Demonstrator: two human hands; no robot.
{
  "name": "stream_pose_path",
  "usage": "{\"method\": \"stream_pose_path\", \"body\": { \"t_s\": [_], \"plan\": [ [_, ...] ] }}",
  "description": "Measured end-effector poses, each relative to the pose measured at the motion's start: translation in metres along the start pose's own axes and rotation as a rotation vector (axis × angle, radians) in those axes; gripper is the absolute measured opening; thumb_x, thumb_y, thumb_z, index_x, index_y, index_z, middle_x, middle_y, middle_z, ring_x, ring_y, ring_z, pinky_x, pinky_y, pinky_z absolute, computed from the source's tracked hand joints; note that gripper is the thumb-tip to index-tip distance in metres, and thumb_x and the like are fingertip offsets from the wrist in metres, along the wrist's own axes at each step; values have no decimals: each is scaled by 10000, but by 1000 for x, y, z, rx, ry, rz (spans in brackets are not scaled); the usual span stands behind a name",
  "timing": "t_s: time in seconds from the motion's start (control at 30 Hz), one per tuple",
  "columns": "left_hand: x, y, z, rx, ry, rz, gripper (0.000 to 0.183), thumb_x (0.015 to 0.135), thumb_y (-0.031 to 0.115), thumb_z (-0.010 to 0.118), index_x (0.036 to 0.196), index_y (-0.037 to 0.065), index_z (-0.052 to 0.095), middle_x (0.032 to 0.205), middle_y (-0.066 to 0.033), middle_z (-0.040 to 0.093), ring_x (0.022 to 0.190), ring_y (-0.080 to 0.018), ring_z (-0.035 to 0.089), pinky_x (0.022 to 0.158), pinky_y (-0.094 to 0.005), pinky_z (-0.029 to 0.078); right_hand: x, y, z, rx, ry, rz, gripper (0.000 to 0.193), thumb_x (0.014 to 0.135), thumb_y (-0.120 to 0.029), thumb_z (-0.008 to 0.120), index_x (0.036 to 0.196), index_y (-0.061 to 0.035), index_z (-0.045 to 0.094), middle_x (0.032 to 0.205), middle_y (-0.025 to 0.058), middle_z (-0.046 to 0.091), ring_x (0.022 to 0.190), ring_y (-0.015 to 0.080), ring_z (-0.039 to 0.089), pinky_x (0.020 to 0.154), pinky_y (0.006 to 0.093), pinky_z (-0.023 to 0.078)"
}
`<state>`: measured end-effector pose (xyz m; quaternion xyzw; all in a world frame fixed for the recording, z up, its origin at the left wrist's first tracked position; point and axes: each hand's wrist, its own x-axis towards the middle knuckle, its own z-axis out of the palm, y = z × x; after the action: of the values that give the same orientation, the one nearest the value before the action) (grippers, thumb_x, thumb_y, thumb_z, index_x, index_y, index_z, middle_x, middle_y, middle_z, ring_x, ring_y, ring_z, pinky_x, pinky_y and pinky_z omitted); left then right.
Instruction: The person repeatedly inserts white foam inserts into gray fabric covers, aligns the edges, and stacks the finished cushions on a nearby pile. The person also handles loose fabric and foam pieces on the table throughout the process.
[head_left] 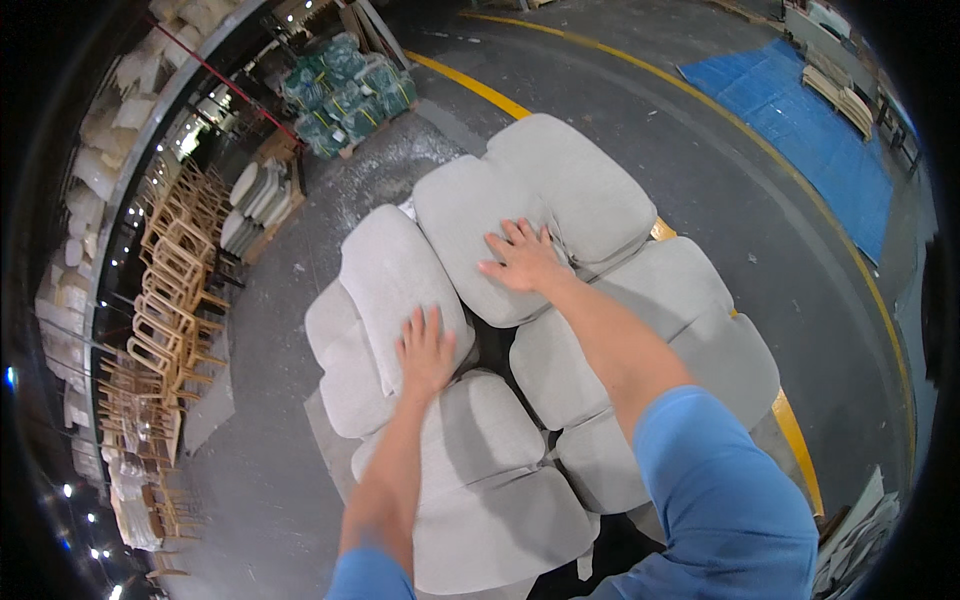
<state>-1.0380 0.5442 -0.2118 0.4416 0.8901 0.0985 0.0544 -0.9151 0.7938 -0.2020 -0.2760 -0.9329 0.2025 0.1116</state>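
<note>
Several light grey fabric seat cushions lie close together in front of me, some resting on others. My left hand (426, 352), fingers spread, lies flat on a long cushion (395, 275) at the left of the group. My right hand (527, 258) rests palm down with fingers apart on a rounded cushion (470, 215) beside it. Touching that one on the far side is another cushion (570, 180). Nearer me are a cushion (500, 530) and more like it, with dark gaps between. What supports them is mostly hidden.
Wooden chair frames (170, 300) stand stacked on the left, beside a pile of grey padded pieces (258, 200). Green wrapped bundles (350, 95) sit at the far left. A blue tarp (800, 140) covers floor at the far right. Yellow lines (480, 88) mark the floor.
</note>
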Motion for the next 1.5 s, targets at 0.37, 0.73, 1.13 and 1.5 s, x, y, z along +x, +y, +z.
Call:
{"method": "stream_pose_path", "body": {
  "t_s": [0.37,0.73,1.13,1.5],
  "plan": [
    [-398,23,21,-136,-215,-79,731,1035,456,530,1656,125,332,1738,-218,200,1585,-506,149,1234,-707,121,-403,-34,35,49,136,-62,499,949,-275,694,1431,-179,608,1601,148,459,1541,381,348,1206,693,261],
    [-408,8,27,361,230,465,594,1081,463,417,1585,149,430,1585,-210,383,1381,-455,376,1109,-651,322,-759,-228,67,244,331,866,470,1000,-271,662,1440,-119,599,1461,162,587,1321,380,572,1070,518,473],
    [-448,78,17,-166,235,552,399,1068,366,457,1338,184,687,1354,-195,642,1198,-428,595,1008,-568,464,-944,-407,138,544,615,1365,396,1011,-291,625,1358,-107,678,1160,138,771,1060,335,731,942,439,559],
    [-692,210,44,-301,-575,1341,458,970,226,638,1387,36,653,1512,-279,527,1385,-406,513,1204,-470,359,-1138,-394,79,795,1136,1474,379,1029,-291,620,1346,-93,686,1122,82,776,1003,218,742,817,353,569]
  ]
}}
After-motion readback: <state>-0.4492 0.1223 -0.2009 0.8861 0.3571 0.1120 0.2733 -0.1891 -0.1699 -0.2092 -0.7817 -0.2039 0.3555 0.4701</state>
